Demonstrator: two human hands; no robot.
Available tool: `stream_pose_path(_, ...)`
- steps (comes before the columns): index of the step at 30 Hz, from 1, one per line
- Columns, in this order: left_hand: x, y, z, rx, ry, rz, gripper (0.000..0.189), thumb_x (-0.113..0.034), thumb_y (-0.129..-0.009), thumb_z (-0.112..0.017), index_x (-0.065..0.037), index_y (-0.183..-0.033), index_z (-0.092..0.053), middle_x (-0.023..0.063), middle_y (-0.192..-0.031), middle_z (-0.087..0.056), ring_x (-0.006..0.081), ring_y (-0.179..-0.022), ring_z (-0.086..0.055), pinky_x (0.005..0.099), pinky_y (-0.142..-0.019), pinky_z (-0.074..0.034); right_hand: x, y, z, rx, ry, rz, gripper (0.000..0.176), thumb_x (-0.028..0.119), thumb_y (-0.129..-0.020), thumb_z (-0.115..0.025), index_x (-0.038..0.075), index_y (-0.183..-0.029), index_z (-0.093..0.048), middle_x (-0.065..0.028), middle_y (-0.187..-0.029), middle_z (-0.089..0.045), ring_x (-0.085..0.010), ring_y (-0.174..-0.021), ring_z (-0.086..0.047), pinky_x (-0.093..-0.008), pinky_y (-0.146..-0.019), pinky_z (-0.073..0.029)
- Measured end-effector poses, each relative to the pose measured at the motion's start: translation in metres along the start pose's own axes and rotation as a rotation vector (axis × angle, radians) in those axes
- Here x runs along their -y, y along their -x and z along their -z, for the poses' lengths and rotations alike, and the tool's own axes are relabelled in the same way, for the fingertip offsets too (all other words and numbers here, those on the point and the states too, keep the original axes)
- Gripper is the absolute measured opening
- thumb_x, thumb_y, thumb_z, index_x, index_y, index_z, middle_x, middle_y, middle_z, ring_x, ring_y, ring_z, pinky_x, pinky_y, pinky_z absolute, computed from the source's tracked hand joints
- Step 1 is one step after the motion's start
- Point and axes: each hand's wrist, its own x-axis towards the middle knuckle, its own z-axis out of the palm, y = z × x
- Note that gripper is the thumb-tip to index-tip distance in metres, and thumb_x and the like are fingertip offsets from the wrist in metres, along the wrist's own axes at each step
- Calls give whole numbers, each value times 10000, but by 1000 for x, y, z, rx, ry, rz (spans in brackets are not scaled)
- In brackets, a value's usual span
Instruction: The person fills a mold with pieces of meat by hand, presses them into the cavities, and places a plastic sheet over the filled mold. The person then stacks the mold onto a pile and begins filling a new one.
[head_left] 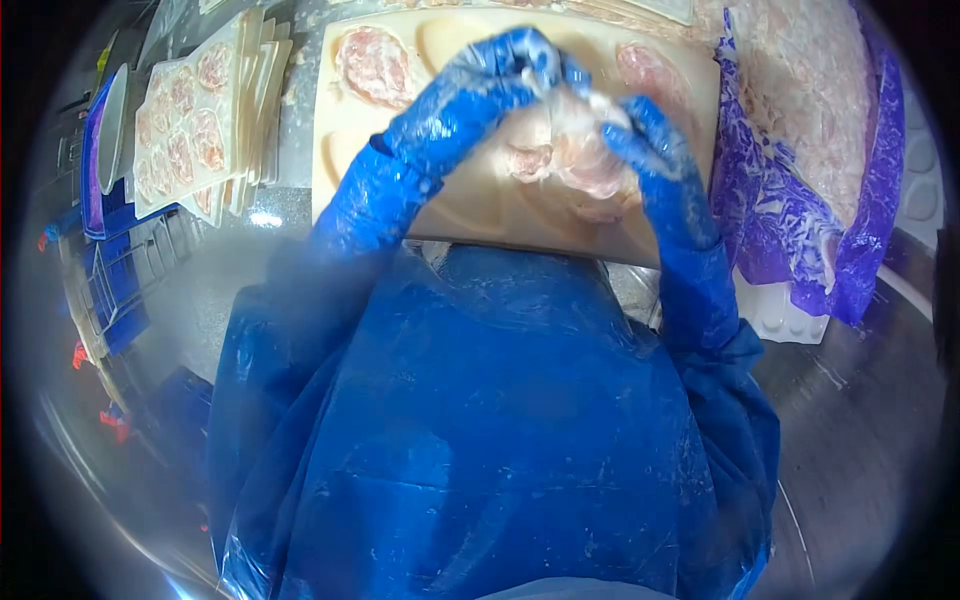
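A pale pink piece of raw meat (590, 160) with whitish, stringy edges hangs between my two blue-gloved hands. My left hand (505, 75) pinches its upper left edge with bent fingers. On the other side, my right hand (650, 140) grips the upper right edge between thumb and fingers. Both gloves are wet and smeared with white bits. Below the hands lies a cream moulded tray (335, 160) with oval hollows. One flat meat portion (375, 68) fills its upper left hollow, and another portion (645, 70) lies at the upper right. The held meat partly hides the middle hollows.
Several stacked cream trays (185, 130) with meat portions lean at the left. To the right, a heap of raw meat (800, 80) rests on purple plastic sheeting (765, 200). A wire rack (130, 275) and blue bins stand at far left.
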Motion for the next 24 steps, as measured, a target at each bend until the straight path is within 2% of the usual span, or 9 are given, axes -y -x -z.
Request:
stream_pose_path(5,44,-34,46,-183,-302,-109,324,-83,-911,-577,-36,-1232,-568,157,-1247,-617,296,-1165,-584,387,-1041,-433,-22,-40,34,-443,1098,489,246,188,-978,-606,29,-1157,-663,-121,-1077,-671,-263,-990,-652,-349,-888,-513)
stream_pose_path(7,50,-40,49,-268,-168,-166,478,-154,-919,-531,10,-1367,-497,234,-1299,-578,376,-1211,-559,459,-1072,-405,-22,-45,32,-488,983,571,228,192,-995,-581,33,-1135,-666,-135,-1086,-675,-288,-995,-654,-377,-877,-520)
stream_pose_path(9,55,-38,52,62,-1067,-246,400,109,-840,-559,-74,-1186,-641,94,-1242,-645,258,-1127,-614,348,-1013,-464,-40,-42,17,-435,489,427,203,178,-981,-593,48,-1115,-671,-124,-1064,-672,-288,-968,-649,-395,-879,-516)
stream_pose_path(13,53,-13,42,170,-1547,-277,481,-24,-791,-641,-53,-1270,-617,173,-1202,-621,358,-1087,-605,444,-977,-481,-94,-57,3,-249,1557,552,220,228,-974,-577,65,-1103,-650,-87,-1106,-655,-175,-1047,-598,-315,-858,-500)
stream_pose_path(15,49,4,13,83,-1121,23,484,-131,-809,-668,-59,-1283,-605,172,-1163,-638,366,-1099,-600,430,-1005,-467,-44,-83,3,-220,1385,737,260,209,-973,-535,72,-1151,-666,-148,-1173,-646,-236,-1135,-581,-369,-918,-484)
stream_pose_path(17,50,8,-9,243,-1469,-249,475,-167,-843,-678,-54,-1296,-593,170,-1181,-637,361,-1095,-605,417,-1011,-474,-45,-123,25,-191,1491,896,343,84,-931,-520,143,-1250,-632,-24,-1272,-631,-223,-1119,-582,-398,-983,-453)
stream_pose_path(21,50,-31,7,109,-652,-100,465,-124,-872,-668,-37,-1320,-582,104,-1285,-641,211,-1197,-597,339,-1015,-487,-30,-133,26,-175,1275,664,239,168,-952,-461,103,-1064,-662,-33,-1030,-661,-165,-1192,-531,-365,-1138,-322)
stream_pose_path(23,59,-47,44,20,-988,-175,334,-48,-962,-589,-41,-1295,-610,67,-1311,-630,174,-1247,-560,320,-1044,-473,-40,-121,36,-294,1182,760,344,70,-924,-519,136,-1244,-628,-6,-1257,-634,-211,-1114,-591,-390,-922,-493)
stream_pose_path(24,59,-49,60,85,-1203,-321,366,-70,-900,-633,-53,-1266,-634,93,-1259,-650,249,-1203,-582,345,-1036,-473,-14,-95,-1,-268,1609,228,284,140,-950,-534,170,-1198,-671,-88,-1229,-635,-304,-1179,-558,-409,-1070,-405)
